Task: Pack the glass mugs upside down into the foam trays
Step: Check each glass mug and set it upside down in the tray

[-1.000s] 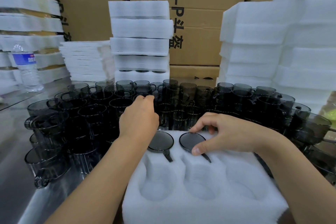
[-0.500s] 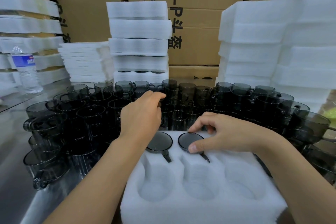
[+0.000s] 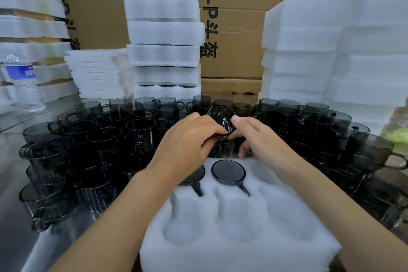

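Both hands meet just past the foam tray's [image 3: 242, 256] 12 o'clock edge, holding one dark glass mug [image 3: 220, 117] between them. The left hand [image 3: 189, 139] curls its fingers round the near side; the right hand [image 3: 260, 139] pinches the rim with thumb and fingers. Two seated mugs [image 3: 228, 171] rest upside down at 11 and 12 o'clock. The step looks like inverting the third. Next, it needs turning mouth-down and lowering into the pocket at 1 o'clock, handle matched to its slot.
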Available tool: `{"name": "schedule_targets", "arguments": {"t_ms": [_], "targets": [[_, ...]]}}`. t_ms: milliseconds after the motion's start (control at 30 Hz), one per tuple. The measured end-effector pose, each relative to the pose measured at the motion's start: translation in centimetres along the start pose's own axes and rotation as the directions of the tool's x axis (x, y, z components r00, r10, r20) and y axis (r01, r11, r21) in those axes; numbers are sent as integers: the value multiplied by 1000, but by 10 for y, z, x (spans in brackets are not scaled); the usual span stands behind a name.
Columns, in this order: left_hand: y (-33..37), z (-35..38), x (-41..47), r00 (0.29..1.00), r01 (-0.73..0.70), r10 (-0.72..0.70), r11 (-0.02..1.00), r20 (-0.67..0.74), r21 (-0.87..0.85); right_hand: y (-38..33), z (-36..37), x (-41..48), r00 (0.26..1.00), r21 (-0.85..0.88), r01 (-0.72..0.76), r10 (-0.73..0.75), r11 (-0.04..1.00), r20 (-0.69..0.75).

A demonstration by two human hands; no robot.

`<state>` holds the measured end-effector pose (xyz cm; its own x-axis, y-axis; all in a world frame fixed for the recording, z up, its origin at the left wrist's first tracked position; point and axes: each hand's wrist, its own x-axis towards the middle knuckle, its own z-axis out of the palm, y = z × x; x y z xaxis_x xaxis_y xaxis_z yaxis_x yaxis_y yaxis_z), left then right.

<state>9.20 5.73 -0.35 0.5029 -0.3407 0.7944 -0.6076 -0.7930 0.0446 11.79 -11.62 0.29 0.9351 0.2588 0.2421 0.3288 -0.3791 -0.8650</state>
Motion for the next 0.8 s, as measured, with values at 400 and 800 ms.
{"name": "schedule_targets", "arguments": {"t_ms": [400,800], "targets": [[-6,3,-3,949,313,-316,945,-16,-96,4,-1,1,997,187,79,-76,979,-24],[-5,5,-5,934,354,-344,929,102,-109,3,0,0,994,147,112,-109,983,-27]]}}
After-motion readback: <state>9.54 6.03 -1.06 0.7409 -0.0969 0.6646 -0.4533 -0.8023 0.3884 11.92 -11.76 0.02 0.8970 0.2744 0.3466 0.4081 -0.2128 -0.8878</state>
